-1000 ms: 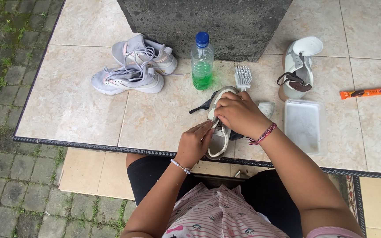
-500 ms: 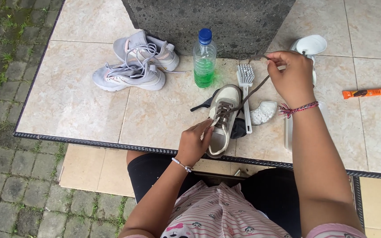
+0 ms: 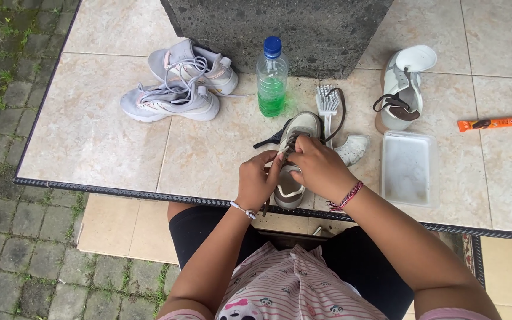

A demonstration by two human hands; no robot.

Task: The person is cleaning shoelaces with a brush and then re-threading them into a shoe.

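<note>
Single head-worn view, looking steeply down.
My only camera sits close above the tiled table point(image 3: 90, 136), my lap at the bottom edge.

Beige tiled table point(image 3: 90, 142), grey stone block point(image 3: 280, 24), mossy paving point(image 3: 7, 261)

Table top point(image 3: 102, 148): smooth, slightly glossy beige tiles with a dark rough edge. Far block point(image 3: 280, 29): rough grey stone. Bottle point(image 3: 272, 80): clear glossy plastic, blue cap. Tray point(image 3: 408, 169): matt white plastic. Shoe point(image 3: 298, 127) in hands: soft grey cloth. Ground left point(image 3: 7, 237): rough mossy pavers.
</note>
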